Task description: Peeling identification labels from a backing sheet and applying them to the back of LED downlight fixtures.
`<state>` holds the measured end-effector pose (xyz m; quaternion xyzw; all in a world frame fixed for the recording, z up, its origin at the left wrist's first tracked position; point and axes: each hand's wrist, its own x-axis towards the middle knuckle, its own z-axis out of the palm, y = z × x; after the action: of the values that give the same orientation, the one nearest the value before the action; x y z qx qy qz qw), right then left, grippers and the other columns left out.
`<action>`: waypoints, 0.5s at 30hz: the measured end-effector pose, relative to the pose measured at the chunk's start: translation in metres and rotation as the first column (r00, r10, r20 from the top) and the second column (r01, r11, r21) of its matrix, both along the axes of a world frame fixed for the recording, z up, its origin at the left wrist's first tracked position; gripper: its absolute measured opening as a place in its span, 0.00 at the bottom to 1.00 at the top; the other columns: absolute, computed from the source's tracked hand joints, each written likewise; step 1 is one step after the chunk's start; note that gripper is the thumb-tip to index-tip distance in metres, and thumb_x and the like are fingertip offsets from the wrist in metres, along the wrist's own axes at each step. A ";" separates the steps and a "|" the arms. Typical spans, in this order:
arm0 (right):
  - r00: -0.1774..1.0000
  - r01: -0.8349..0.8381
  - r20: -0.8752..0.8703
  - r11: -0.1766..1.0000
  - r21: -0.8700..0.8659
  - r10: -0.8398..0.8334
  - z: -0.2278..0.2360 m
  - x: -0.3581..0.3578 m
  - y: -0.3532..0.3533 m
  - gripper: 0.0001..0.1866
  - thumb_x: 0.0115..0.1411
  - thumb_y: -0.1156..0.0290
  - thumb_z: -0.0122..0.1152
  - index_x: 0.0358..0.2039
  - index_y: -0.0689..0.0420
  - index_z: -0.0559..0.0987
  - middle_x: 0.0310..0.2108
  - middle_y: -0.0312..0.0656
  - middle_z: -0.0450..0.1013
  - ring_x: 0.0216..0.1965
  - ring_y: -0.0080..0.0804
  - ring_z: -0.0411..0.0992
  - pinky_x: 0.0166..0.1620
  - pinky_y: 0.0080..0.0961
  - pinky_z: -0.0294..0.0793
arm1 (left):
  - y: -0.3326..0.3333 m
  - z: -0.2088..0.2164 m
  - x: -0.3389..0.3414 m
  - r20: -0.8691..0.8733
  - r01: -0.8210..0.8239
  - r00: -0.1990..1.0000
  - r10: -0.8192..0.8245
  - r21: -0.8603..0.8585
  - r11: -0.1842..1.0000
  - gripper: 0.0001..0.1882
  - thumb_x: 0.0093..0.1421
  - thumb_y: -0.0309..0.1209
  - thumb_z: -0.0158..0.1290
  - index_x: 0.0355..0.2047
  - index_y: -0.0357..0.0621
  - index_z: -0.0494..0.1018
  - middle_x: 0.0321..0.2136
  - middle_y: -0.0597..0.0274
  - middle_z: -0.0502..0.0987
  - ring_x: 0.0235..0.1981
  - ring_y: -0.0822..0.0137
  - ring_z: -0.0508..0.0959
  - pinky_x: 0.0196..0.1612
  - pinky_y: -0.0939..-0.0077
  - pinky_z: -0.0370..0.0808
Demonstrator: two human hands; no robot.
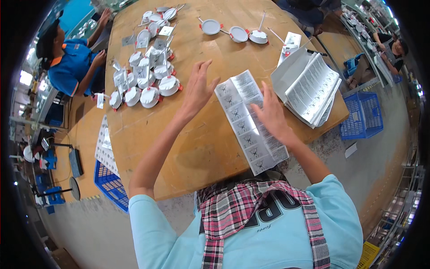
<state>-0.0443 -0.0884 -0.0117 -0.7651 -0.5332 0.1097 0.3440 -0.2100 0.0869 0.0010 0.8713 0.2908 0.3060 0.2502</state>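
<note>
A silver sheet of printed labels (242, 119) lies at a slant on the wooden table, its near end reaching the table's front edge by my body. My right hand (272, 117) is over the sheet's right side, fingers stretched and apart; whether it presses on the sheet I cannot tell. Left of the sheet, my left hand (199, 88) is raised with its fingers spread and nothing in it. Beyond my left hand, several round white downlights (150, 97) with red clips are grouped, some with silver labels on or among them. A thick stack of printed sheets (309, 87) rests at the right.
More downlights (211, 27) sit at the table's far middle. A black pen (317, 52) lies by the stack. Blue crates (362, 115) stand on the floor at both sides. A person in a blue shirt (69, 67) works at the left; others are at the far right.
</note>
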 end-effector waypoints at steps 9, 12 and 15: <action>0.940 -0.318 0.190 0.931 0.179 0.285 -0.014 -0.029 0.005 0.29 0.47 0.73 0.65 0.51 0.59 0.68 0.52 0.47 0.61 0.56 0.48 0.57 0.59 0.44 0.55 | 0.147 -0.016 0.128 -0.096 -0.186 0.962 0.255 0.453 0.872 0.37 0.48 0.37 0.63 0.57 0.46 0.63 0.56 0.43 0.61 0.56 0.45 0.63 0.56 0.55 0.63; 0.923 -0.375 0.157 0.915 0.150 0.352 -0.024 -0.034 0.009 0.21 0.47 0.75 0.65 0.44 0.58 0.73 0.51 0.46 0.62 0.56 0.46 0.58 0.59 0.44 0.55 | 0.185 -0.032 0.132 -0.199 -0.237 0.915 0.351 0.439 0.867 0.40 0.45 0.45 0.65 0.57 0.49 0.63 0.55 0.46 0.62 0.55 0.47 0.64 0.55 0.54 0.63; 0.927 -0.370 0.124 0.917 0.148 0.354 -0.022 -0.035 0.009 0.17 0.48 0.75 0.64 0.40 0.58 0.75 0.50 0.44 0.63 0.56 0.45 0.58 0.59 0.44 0.55 | 0.199 -0.038 0.127 -0.276 -0.212 0.899 0.340 0.406 0.889 0.38 0.46 0.49 0.63 0.55 0.48 0.66 0.50 0.51 0.66 0.51 0.49 0.67 0.53 0.55 0.64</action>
<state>-0.0790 -0.0793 -0.0332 -0.6254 -0.6887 0.0895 0.3556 -0.0828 0.2854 -0.0367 0.8908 0.3900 0.2327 -0.0171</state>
